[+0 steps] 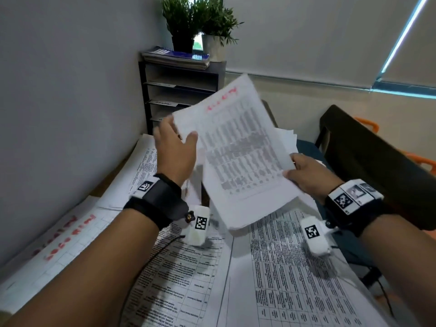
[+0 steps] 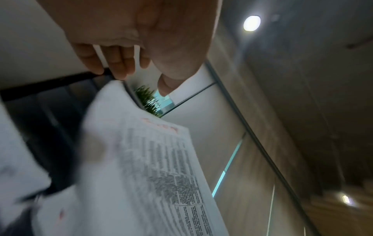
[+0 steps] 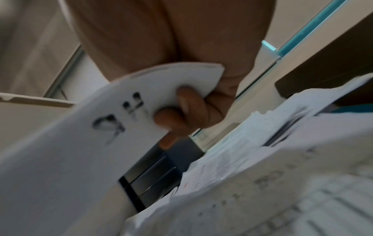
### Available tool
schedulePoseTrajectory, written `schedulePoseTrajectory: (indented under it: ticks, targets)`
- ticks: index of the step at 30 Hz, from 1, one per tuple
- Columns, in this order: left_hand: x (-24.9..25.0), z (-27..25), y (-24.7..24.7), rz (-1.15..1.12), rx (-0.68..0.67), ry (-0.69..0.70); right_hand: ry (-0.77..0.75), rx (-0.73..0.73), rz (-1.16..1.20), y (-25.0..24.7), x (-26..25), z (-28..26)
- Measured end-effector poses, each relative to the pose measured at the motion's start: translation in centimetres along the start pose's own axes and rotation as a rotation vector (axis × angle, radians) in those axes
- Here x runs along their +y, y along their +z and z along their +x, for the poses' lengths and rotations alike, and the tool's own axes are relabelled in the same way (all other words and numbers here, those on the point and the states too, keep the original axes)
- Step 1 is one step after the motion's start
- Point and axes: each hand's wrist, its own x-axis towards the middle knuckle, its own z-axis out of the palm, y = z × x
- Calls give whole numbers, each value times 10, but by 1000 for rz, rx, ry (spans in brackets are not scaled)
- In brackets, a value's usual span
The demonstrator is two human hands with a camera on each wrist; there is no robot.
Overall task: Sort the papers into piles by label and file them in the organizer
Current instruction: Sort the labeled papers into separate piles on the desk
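A sheaf of printed papers (image 1: 238, 156) with a red handwritten label (image 1: 221, 99) at its top is held tilted above the table. My right hand (image 1: 304, 171) grips its lower right corner, fingers (image 3: 181, 111) curled under the sheets (image 3: 80, 143). At the sheaf's left edge my left hand (image 1: 174, 147) is open, fingers (image 2: 119, 63) loosely extended by the corner of the paper (image 2: 161, 167), thumb apart from it. The black organizer (image 1: 179, 90) with labelled shelves stands at the back against the wall. Several paper piles (image 1: 283, 267) cover the table, one with red writing (image 1: 61, 234) at left.
A stack of booklets (image 1: 177, 56) and two potted plants (image 1: 200, 22) sit on top of the organizer. A grey wall (image 1: 70, 90) runs close along the left. A dark chair (image 1: 368, 156) stands at the right of the table.
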Motion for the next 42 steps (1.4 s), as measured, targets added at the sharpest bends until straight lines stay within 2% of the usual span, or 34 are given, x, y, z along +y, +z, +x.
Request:
schedulePoseTrajectory:
  ticks: [2, 3, 4, 6, 8, 9, 10, 12, 16, 18, 20, 23, 27, 31, 34, 36, 39, 42]
  targets:
    - [8, 2, -13, 148, 80, 231, -67, -126, -99, 12, -24, 0]
    - [12, 0, -18, 233, 74, 353, -96, -200, -146, 20, -35, -1]
    - [17, -4, -21, 314, 4, 452, -120, -272, -188, 28, -45, 0]
    - [22, -17, -23, 476, -323, 530, -160, -399, -254, 52, -65, -3]
    - [16, -32, -18, 663, -714, 461, -195, -456, -279, 77, -76, -6]
    - [11, -38, -17, 744, -858, 414, -191, -462, -257, 87, -78, -7]
    - [4, -41, -17, 809, -944, 384, -161, -473, -177, 94, -75, -8]
    - [-7, -41, -24, 919, -1029, 349, -91, -465, -11, 95, -66, -7]
    - [-18, -35, -35, 1048, -1209, 162, -126, -267, -145, 59, -33, 3]
    - [-18, -35, -32, 1086, -1210, 119, -97, -166, -216, 39, -10, 8]
    - [-16, -37, -25, 1076, -1150, 170, -43, -104, -276, 27, 11, 11]
    - [-9, -43, -8, 912, -1012, 270, -29, -127, -354, 18, 23, 5]
    - [0, -56, 26, 628, -923, 208, -49, -195, -338, 23, 21, 0]
    - [-2, -67, 50, 609, -910, 181, -58, -153, -300, 29, 23, 2]
    - [-5, -66, 54, 630, -934, 197, -64, -53, -210, 26, 25, 1]
    - [-10, -65, 55, 616, -946, 213, -46, 47, -61, 19, 31, -3]
    - [-17, -62, 55, 573, -920, 159, 59, 204, 268, 10, 47, -17]
    - [-17, -63, 55, 513, -885, 179, 189, 249, 401, 8, 66, -35]
